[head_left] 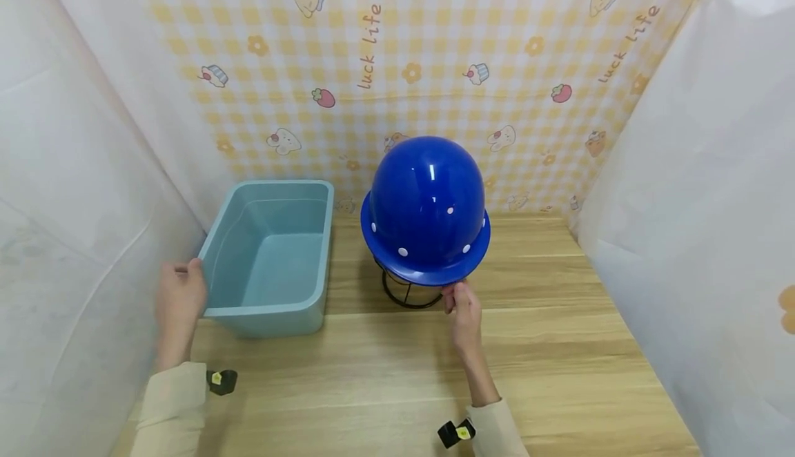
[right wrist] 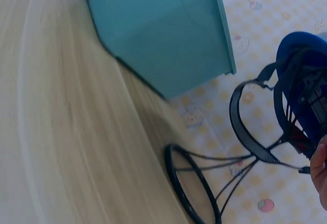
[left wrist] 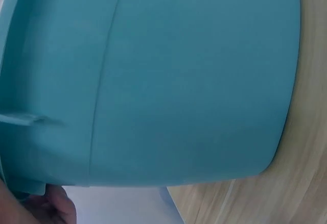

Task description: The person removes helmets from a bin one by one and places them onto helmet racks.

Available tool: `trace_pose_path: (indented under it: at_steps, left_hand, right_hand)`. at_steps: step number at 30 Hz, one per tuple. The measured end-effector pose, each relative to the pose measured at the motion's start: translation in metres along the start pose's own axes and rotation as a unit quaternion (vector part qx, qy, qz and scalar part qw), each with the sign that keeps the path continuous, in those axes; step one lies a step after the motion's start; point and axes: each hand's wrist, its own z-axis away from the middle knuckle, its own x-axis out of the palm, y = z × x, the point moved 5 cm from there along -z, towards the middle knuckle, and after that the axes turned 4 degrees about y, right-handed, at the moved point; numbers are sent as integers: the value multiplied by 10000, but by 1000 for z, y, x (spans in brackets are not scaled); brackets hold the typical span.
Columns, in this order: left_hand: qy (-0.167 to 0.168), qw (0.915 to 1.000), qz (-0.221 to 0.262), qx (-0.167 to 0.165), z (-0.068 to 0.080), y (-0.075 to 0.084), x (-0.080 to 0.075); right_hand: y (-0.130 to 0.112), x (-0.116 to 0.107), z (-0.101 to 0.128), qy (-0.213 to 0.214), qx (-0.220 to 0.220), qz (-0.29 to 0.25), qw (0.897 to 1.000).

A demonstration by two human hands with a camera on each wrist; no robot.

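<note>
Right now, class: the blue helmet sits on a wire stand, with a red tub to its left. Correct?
Not quite. The tub is light blue-teal, not red, as the head view shows. The blue helmet does sit on the wire stand, with the tub to its left.

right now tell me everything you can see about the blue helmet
The blue helmet is a glossy hard-plastic shell with a round dome, a brim all round and small white dots. It sits upright on a black wire stand on the wooden table, right of the teal bin. The right wrist view shows a black headband and straps inside. The right hand pinches its front brim.
</note>
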Motion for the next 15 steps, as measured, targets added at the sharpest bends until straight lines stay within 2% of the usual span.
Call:
trace_pose_path:
  at_steps: [3,5,9,12,15]
  left_hand:
    - [702,9972,124,243,-2,2,-6]
    - [1056,9929,110,539,-2,5,-9]
    - [1275,9843,-17,1223,2,12,-10]
    - [1325,9705,-101,2010,10,23,-8]
    - [1328,9432,-55,3044,25,38,0]
  right_hand:
    - [3,-13,0,161,-64,256,9995]
    - [6,-20,0,210,-27,405,9990]
    - [13,-34,-1,171,151,779,9967]
    - [14,-41,-1,35,158,1320,9911]
    - [11,-45,-2,-335,98,2004,9791]
